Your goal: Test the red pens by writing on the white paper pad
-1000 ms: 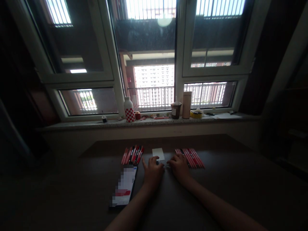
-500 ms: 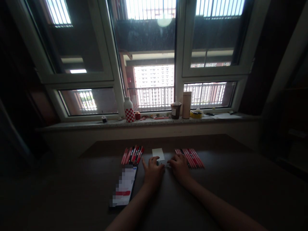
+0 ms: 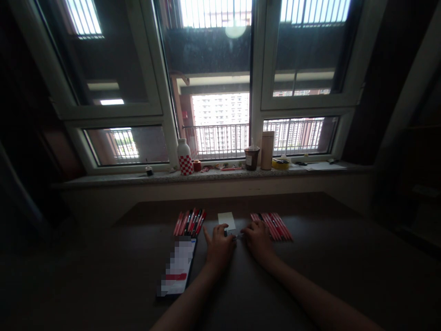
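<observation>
My left hand (image 3: 220, 246) rests on the dark table with its fingers curled over a small dark and pale thing (image 3: 226, 233), mostly hidden. Across a narrow gap, my right hand (image 3: 258, 241) has its fingertips bent together. A small clear, shiny piece (image 3: 238, 236) shows between the two hands, too small to name. Just beyond my left fingers lies a pale square of paper (image 3: 226, 219). Beside my right hand is a row of red pens (image 3: 279, 227). Another row of red and black pens (image 3: 189, 222) lies left of my left hand.
A phone (image 3: 178, 269) with a lit screen lies left of my left forearm. Along the windowsill (image 3: 161, 178) stand a red-checked bottle (image 3: 185, 158), a lidded cup of dark drink (image 3: 251, 158), a tan flask (image 3: 267, 151) and a yellow tape roll (image 3: 280, 164).
My right hand has shifted slightly right, away from my left hand. A little more of the clear piece shows in the gap. My left hand has stayed almost still.
</observation>
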`<state>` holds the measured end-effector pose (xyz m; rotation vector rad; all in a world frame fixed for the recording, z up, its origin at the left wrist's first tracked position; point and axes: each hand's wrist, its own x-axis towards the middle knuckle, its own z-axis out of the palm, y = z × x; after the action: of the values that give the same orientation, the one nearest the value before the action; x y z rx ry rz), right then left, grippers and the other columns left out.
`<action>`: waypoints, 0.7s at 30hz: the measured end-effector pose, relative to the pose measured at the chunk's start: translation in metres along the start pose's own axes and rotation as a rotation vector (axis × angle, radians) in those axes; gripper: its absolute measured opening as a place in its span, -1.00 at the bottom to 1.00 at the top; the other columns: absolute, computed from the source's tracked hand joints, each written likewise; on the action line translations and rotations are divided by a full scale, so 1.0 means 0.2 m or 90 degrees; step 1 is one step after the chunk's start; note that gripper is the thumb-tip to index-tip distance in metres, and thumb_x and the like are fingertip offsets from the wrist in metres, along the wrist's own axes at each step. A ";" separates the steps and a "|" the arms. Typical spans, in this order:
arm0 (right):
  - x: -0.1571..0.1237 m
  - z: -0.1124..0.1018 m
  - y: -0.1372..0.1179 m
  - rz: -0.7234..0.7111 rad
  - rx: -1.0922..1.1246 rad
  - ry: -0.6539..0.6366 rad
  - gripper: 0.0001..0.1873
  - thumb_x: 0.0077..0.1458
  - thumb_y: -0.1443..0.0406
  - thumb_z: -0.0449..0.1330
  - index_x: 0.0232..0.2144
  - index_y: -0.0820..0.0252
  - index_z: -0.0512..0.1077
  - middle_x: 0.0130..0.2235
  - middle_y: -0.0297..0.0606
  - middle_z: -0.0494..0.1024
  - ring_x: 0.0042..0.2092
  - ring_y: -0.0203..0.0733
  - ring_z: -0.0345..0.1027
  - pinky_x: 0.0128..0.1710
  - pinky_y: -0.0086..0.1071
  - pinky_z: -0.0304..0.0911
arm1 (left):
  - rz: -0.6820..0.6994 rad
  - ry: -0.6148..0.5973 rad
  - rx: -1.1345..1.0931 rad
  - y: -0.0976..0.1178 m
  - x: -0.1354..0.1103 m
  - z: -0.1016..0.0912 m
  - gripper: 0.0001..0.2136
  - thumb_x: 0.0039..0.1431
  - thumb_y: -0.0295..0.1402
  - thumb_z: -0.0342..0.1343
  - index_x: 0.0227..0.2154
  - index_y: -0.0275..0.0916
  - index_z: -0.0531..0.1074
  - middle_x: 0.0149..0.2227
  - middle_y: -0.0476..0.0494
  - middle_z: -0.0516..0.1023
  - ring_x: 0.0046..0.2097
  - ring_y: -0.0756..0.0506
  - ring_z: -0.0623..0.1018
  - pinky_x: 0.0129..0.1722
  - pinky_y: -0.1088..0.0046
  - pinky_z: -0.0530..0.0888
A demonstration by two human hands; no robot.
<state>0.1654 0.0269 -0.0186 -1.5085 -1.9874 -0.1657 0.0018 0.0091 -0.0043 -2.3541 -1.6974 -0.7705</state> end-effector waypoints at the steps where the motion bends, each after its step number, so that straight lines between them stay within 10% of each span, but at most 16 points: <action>1: 0.00 0.00 0.00 -0.002 0.000 -0.006 -0.79 0.10 0.38 0.17 -0.26 0.01 0.54 -0.21 -0.24 0.49 -0.04 -0.02 0.17 0.05 -0.14 -0.07 | 0.000 0.001 -0.001 0.00 0.00 0.00 -0.85 0.09 -0.30 0.14 -0.26 0.03 0.53 0.06 -0.09 0.39 0.16 -0.18 0.30 0.20 -0.29 -0.27; 21: 0.01 0.01 0.00 -0.027 0.028 -0.020 -0.81 0.10 0.34 0.19 -0.26 -0.03 0.55 -0.24 -0.27 0.51 -0.02 -0.03 0.19 0.08 -0.13 -0.09 | 0.000 0.014 0.003 0.00 0.00 0.01 -0.84 0.10 -0.30 0.12 -0.25 0.02 0.53 0.06 -0.11 0.39 0.15 -0.19 0.31 0.20 -0.29 -0.25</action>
<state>0.1649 0.0290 -0.0200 -1.4504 -2.0359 -0.1163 0.0015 0.0095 -0.0057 -2.3345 -1.6882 -0.7878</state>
